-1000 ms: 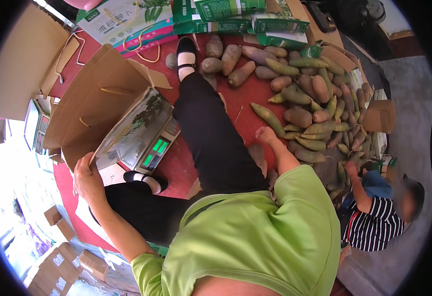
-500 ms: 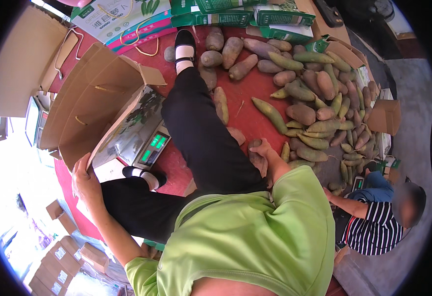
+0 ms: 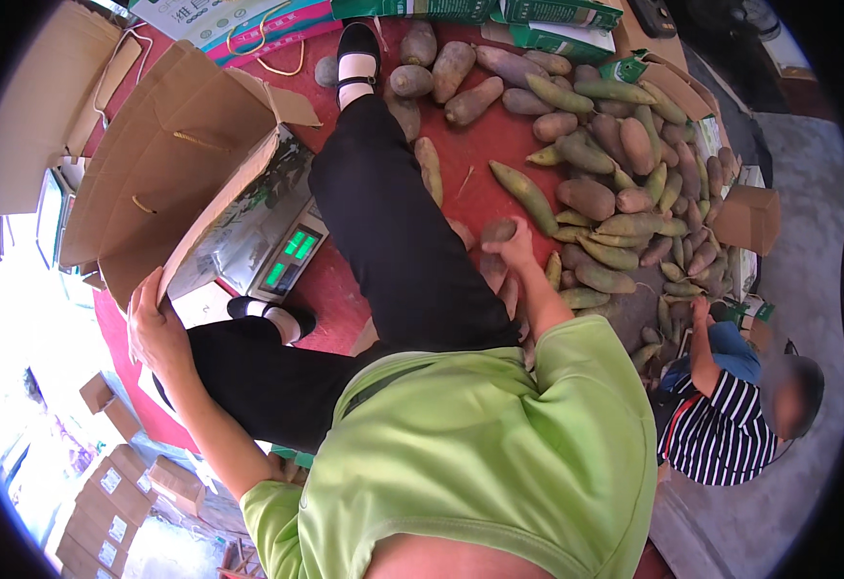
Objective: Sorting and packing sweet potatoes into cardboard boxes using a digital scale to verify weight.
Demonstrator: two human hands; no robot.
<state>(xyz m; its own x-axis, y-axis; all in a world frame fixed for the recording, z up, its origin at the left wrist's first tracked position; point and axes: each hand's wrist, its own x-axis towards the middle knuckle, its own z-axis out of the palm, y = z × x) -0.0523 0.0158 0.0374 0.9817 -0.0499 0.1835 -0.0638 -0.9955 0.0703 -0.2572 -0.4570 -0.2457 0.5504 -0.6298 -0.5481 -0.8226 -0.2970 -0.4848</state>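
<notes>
My left hand (image 3: 157, 331) grips the near edge of an open cardboard box (image 3: 166, 121), fingers wrapped over its rim. The box rests on a scale with a lit green display (image 3: 291, 259), beside my left foot. My right hand (image 3: 516, 249) is closed around a dusty, reddish-brown radish (image 3: 498, 231), just right of my right leg. More radishes lie under and beside that hand, partly hidden by my leg and wrist. To the right, a large pile of long green radishes (image 3: 526, 196) and stubby brownish radishes (image 3: 585, 200) covers the red mat (image 3: 465, 183).
Green cartons (image 3: 562, 41) and flat printed gift boxes (image 3: 277, 29) line the far side. A co-worker in a striped shirt (image 3: 721, 434) sits at right, reaching into the pile. Several brown cartons (image 3: 104, 511) stand at lower left. A small open carton (image 3: 748, 220) borders the pile.
My right hand has lifted slightly away from me with the radish. My left hand stays on the box edge. The co-worker's arm has swung up toward the pile. The whole view has shifted slightly.
</notes>
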